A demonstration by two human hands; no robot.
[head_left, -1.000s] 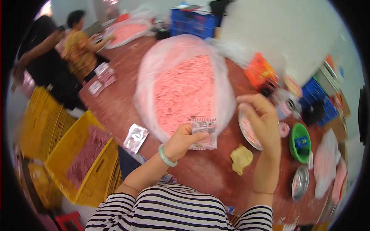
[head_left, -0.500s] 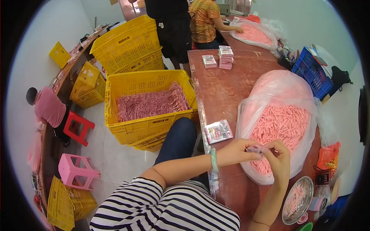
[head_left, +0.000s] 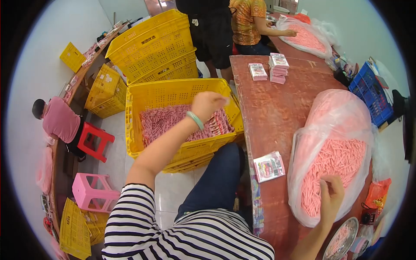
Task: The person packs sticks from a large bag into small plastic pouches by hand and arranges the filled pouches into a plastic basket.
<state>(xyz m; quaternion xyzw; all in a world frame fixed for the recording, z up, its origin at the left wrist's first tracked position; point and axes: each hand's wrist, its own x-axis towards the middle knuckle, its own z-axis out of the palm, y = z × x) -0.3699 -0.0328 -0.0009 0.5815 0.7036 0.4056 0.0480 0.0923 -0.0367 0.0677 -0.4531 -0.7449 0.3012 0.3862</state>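
The left hand (head_left: 207, 106) is held above the yellow crate (head_left: 195, 149), its fingers drawn together; a small pale item (head_left: 225, 101) is seen at the fingertips, though whether it is gripped cannot be told. Below that hand, a heap of pink packets (head_left: 167, 123) is contained in the crate. The right hand (head_left: 333, 193) is held, loosely curled, over the pink sticks (head_left: 340, 160) in the open plastic bag (head_left: 318, 115); whether anything is pinched there cannot be told.

The pale item could be lost between crate and surface (head_left: 271, 117) if released too far right of the left hand, as the crate's rim is close there. Sticks could be snapped or scattered beside the right hand if it were pushed in hard.

In the frame 0.5 s earlier, the 2 hands were brought together at 1 small packet above the bag; now they are well separated, the left having been swung over the crate.
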